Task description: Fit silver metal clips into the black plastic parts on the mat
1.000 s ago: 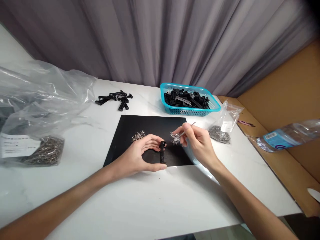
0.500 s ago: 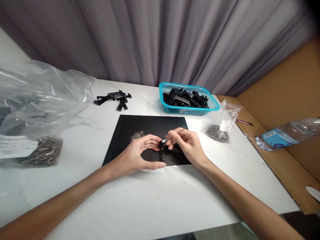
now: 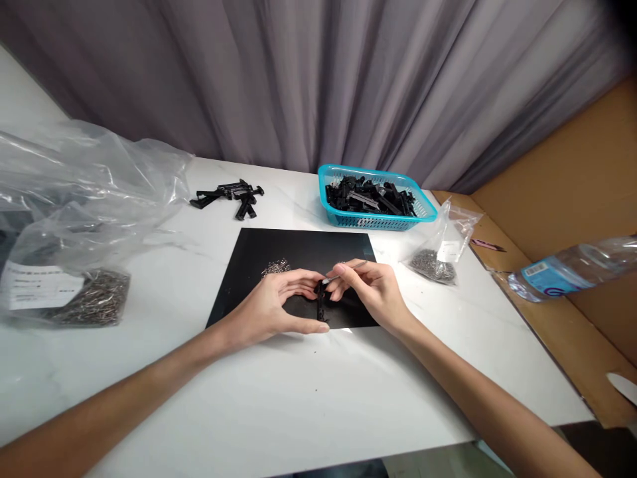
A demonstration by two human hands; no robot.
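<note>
My left hand [image 3: 286, 302] grips a narrow black plastic part [image 3: 321, 307] lengthwise, with the thumb at its near end and the fingers at its far end. In my right hand [image 3: 371, 285] is a thin, grey, rod-like tool [image 3: 330, 277], pinched between thumb and fingers. Its tip meets or nearly meets the far end of the black part; contact is too small to make out. Both hands are over a black mat [image 3: 303, 242]. On that mat, just beyond my left hand, lies a small heap of metal pins or springs [image 3: 277, 267].
A blue basket [image 3: 378, 222] of black parts stands at the back. Several loose black parts [image 3: 233, 192] lie left of it. Bags of small metal pieces sit at left [image 3: 94, 299] and right [image 3: 432, 265]. A plastic bottle [image 3: 557, 272] lies by the cardboard [image 3: 572, 166].
My right hand's tool lies slightly flatter and shows less of its length. My left hand keeps its hold on the black part. The view has shifted slightly.
</note>
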